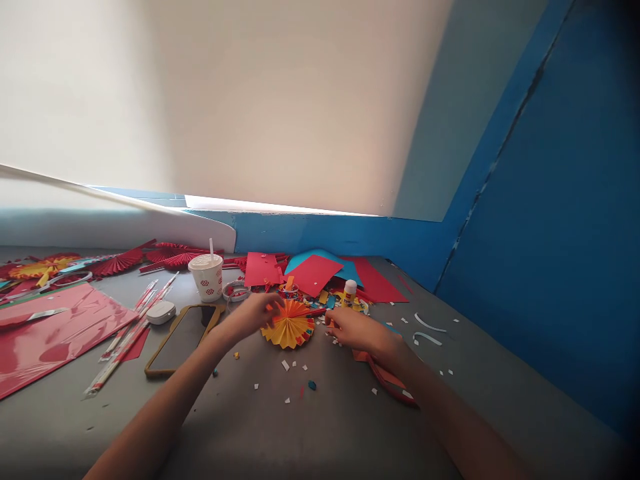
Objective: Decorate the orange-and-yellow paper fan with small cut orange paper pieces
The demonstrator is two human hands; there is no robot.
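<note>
A round pleated paper rosette [289,331], yellow with an orange upper part, lies on the grey table in front of me. My left hand [256,313] is at its left edge, fingers bent and spread; whether they touch the paper I cannot tell. To the right of the rosette is my right hand [353,329], low over small paper scraps, its fingers loosely curved with a gap between them. Nothing shows in either hand. Just behind the right hand stands a yellow glue stick [349,293] with a white cap. Small colourful bits surround it.
Red paper sheets [316,275] and a blue sheet [350,270] lie at the back. Left are a paper cup [207,279] with a straw, a phone [177,343], a white case [161,312], wrapped sticks [131,337] and pink packaged paper [55,333]. A blue wall [545,253] bounds the right.
</note>
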